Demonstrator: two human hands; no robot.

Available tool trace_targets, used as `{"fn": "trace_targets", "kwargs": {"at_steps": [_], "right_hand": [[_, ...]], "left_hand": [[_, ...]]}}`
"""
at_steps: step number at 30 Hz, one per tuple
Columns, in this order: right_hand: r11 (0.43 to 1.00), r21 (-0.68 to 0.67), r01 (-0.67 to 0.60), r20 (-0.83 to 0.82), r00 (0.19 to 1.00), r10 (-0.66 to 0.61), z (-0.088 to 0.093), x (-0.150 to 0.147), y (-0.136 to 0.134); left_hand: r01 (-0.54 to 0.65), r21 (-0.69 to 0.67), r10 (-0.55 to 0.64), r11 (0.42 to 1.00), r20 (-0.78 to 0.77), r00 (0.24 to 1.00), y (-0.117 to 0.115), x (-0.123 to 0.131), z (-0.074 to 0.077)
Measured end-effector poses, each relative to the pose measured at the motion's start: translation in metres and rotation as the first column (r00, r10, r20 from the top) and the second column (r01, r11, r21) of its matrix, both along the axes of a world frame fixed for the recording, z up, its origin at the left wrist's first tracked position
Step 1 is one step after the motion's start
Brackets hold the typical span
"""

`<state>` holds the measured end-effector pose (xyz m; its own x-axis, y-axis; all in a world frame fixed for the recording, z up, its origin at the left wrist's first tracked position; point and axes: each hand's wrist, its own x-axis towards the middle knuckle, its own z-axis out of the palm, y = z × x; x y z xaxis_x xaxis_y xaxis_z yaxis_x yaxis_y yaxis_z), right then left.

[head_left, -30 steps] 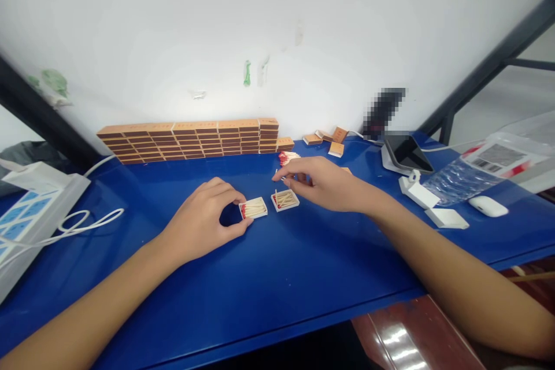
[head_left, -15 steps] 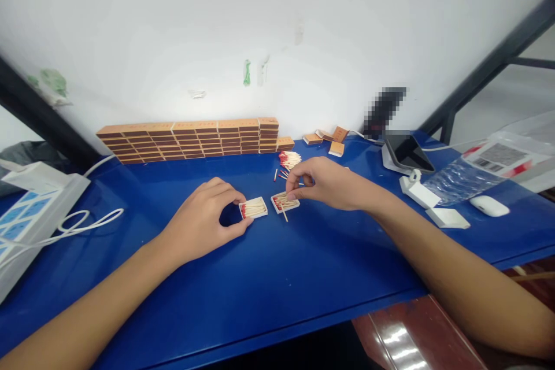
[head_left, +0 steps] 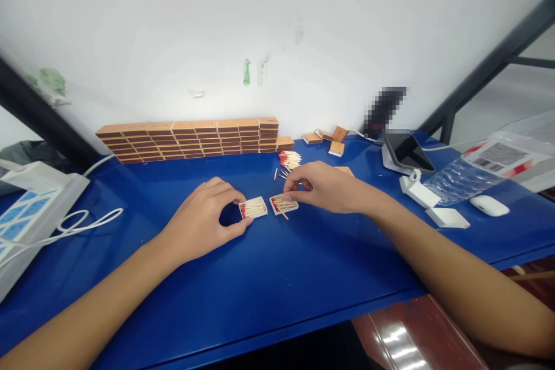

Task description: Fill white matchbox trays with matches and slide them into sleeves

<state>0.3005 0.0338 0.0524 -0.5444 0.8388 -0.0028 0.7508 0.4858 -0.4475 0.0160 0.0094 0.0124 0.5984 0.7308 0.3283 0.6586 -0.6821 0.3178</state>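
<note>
My left hand (head_left: 210, 211) grips the left end of a white matchbox tray (head_left: 258, 214) between thumb and fingertips. Red-headed matches (head_left: 255, 206) lie side by side in it, heads to the left. Just to its right, a second matchbox tray (head_left: 277, 212) rests on the blue table, also filled with matches. One match (head_left: 285, 215) pokes out over its near edge. My right hand (head_left: 314, 185) is over this tray, thumb and forefinger closed at the matches; what they pinch cannot be made out. Behind that hand is a pile of loose matches (head_left: 289, 159).
A long stack of matchboxes (head_left: 191, 141) stands along the wall, with several loose matchboxes (head_left: 336, 149) to its right. On the right are a dark-screened device (head_left: 410, 153), white blocks (head_left: 420, 192) and a white case (head_left: 489, 206). A power strip (head_left: 26, 214) with cables lies left.
My right hand has dropped slightly and moved a little left over the second tray. The match over its edge sticks out less. My left hand stays on its tray.
</note>
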Motion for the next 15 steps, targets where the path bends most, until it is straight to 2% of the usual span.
{"fn": "trace_targets", "kwargs": {"at_steps": [4,9,13,15], "right_hand": [[1.0,0.022,-0.015,-0.004,1.0,0.015,0.0,-0.005,-0.009],[0.998,0.035,-0.042,0.073,0.997,0.039,-0.003,-0.012,-0.022],[0.998,0.0,-0.063,0.043,0.997,0.063,-0.004,-0.009,-0.019],[0.998,0.025,-0.058,0.039,0.998,0.057,-0.004,-0.005,-0.014]], "left_hand": [[0.004,0.009,-0.005,1.0,0.009,1.0,0.0,0.0,0.0],[0.003,0.012,-0.004,1.0,0.016,1.0,-0.001,-0.001,0.0],[0.003,0.012,-0.003,1.0,0.023,1.0,-0.001,-0.001,0.0],[0.005,0.009,-0.006,1.0,0.025,1.0,-0.001,0.0,0.001]]}}
